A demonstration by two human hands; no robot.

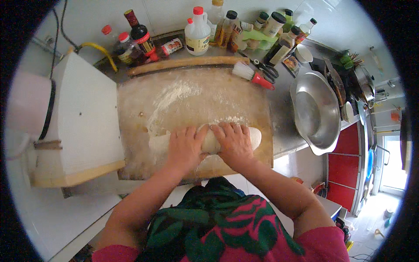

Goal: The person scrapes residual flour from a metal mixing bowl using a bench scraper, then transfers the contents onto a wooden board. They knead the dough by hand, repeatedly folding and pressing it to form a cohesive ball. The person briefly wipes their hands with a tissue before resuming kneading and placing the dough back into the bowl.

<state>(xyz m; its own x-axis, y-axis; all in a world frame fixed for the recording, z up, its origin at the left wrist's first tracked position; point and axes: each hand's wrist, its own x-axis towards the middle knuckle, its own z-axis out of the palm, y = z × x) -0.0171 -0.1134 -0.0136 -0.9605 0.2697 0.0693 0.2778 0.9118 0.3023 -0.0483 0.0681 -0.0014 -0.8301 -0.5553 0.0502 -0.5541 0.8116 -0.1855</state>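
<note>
A thick roll of pale dough (pixel 210 142) lies crosswise near the front edge of a wooden board (pixel 209 101). My left hand (pixel 185 146) rests over its left half, fingers curled over the far side. The right half is under my right hand (pixel 235 142), which grips it the same way. Both thumbs point inward, with a stretch of dough showing between them. The rounded right end sticks out past my right hand, and the left end past my left. Dry flour (pixel 176 93) is smeared over the board behind the dough.
A rolling pin (pixel 190 64) lies along the board's back edge, beside a red-handled brush (pixel 253 76) and scissors (pixel 266 70). Bottles, including a white jug (pixel 197 34), line the wall. A metal basin (pixel 316 111) stands right; a white box-like block (pixel 86 114) borders the left.
</note>
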